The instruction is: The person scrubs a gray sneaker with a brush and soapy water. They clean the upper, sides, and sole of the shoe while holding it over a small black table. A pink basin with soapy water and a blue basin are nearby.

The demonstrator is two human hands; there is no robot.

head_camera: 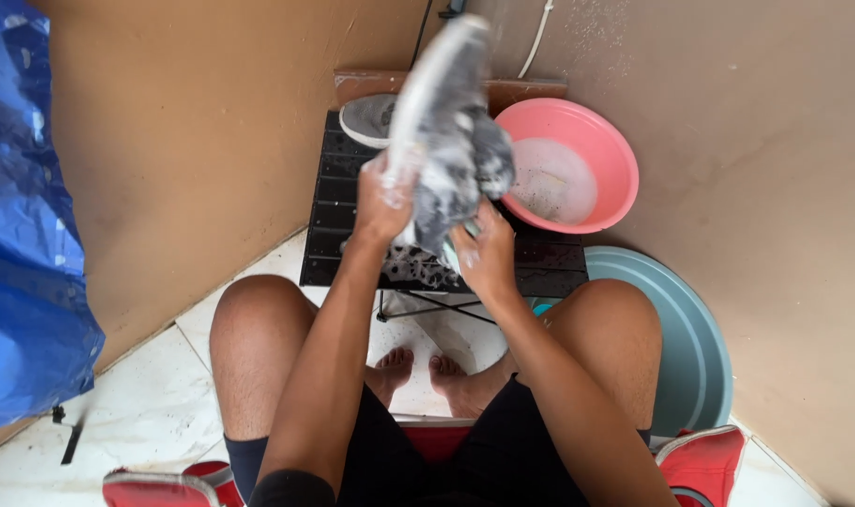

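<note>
A seated person, seen from above, holds a soapy grey shoe (pixel 443 122) up over a small black folding table (pixel 540 268) in the corner of a tan-walled room. The left hand (pixel 382 199) is clenched around the lower side of the shoe, holding it upright with the toe pointing away. The right hand (pixel 487 252) is closed on something small and pale green pressed against the shoe's heel end; it may be a brush, but it is too hidden to tell. Suds cover the shoe and drip onto the table. A second grey shoe (pixel 366 119) lies on the table's far edge, partly behind the raised one. A pink basin (pixel 608 150) of cloudy water sits tilted just beside it on the right, and a larger grey-green tub (pixel 695 347) rests on the floor below. The person's bare feet (pixel 418 371) stand on wet white tiles (pixel 146 404). The foam could let the shoe slip from the left hand, and the tilted basin, jostled, might spill.
</note>
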